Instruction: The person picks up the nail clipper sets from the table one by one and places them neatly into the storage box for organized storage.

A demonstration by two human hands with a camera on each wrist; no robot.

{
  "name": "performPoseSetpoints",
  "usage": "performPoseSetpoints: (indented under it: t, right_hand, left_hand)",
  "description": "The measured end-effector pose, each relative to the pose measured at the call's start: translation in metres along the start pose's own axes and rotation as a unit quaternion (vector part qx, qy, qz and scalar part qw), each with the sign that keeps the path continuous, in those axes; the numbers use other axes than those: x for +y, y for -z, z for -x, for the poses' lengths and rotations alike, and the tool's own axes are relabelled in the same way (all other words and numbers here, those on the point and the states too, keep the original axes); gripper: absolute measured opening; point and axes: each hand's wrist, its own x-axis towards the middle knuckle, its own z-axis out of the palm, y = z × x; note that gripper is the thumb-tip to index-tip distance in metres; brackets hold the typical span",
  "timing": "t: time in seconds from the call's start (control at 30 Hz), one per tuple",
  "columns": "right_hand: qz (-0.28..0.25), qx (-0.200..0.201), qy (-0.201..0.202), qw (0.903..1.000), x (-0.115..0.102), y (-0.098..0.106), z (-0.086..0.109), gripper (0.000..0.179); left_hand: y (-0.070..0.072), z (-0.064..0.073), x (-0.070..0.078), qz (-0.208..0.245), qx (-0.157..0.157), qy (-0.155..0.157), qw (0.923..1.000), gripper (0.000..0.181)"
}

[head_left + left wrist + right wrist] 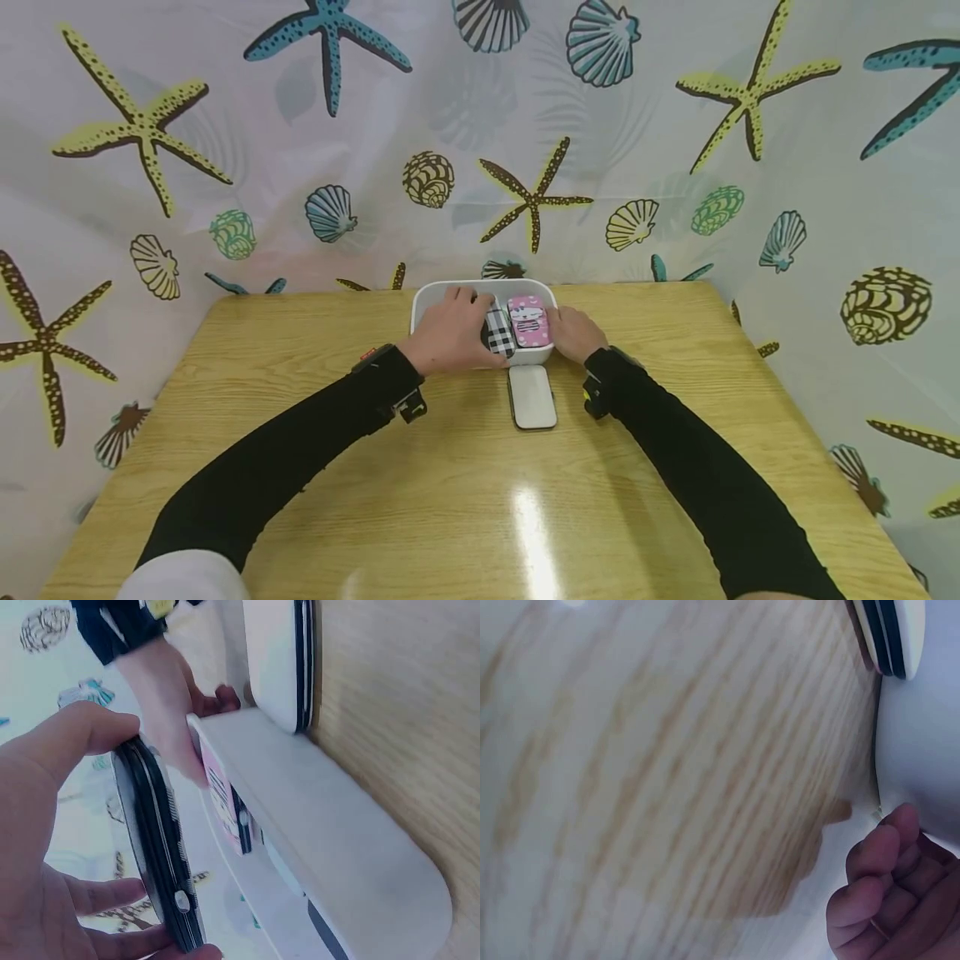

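My left hand (452, 333) grips a black-and-white checkered compact case (498, 332) by its edges, thumb on one end and fingers on the other. In the left wrist view this slim case (161, 844) is closed, tilted on its edge, with a small silver button on its side. It is at the opening of a white oblong box (442, 287). My right hand (576, 333) holds the right end of the box at the rim, its fingers curled in the right wrist view. Inside the box, at the right, lies a pink case (529, 321) with a cartoon animal.
A white case (532, 397) with dark edges lies on the wooden table (420, 500), close against the front of the box. Behind the box hangs a curtain (390, 167) printed with starfish and shells. Part of another dark-edged thing (326, 930) shows inside the box.
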Motion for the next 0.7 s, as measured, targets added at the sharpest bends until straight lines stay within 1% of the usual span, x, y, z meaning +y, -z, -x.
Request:
performPoseSetpoints:
  t: [0.2,0.3,0.43,0.57,0.7]
  right_hand:
    - [-0.011,0.004,-0.001,0.9999,-0.002,0.002,0.005,0.056]
    - [-0.012,0.005,-0.002,0.9999,-0.002,0.002,0.005,0.056]
    - [-0.007,0.006,-0.003,1.0000,-0.001,0.001,0.004,0.055]
    - [-0.008,0.004,-0.004,0.9999,-0.001,0.001,0.004,0.055]
    - [-0.009,0.003,-0.004,0.9999,-0.002,0.000,0.004,0.053]
  left_hand:
    - [0.000,-0.022,-0.008,0.032,-0.041,0.025,0.9983,0.093]
    - [-0.003,-0.032,-0.012,0.030,-0.056,0.037,0.9973,0.094]
    - [-0.008,-0.045,-0.017,0.020,-0.080,0.046,0.9955,0.093]
    - [-0.014,-0.056,-0.021,0.016,-0.103,0.048,0.9934,0.087]
    - [-0.020,-0.065,-0.021,0.018,-0.127,0.040,0.9909,0.078]
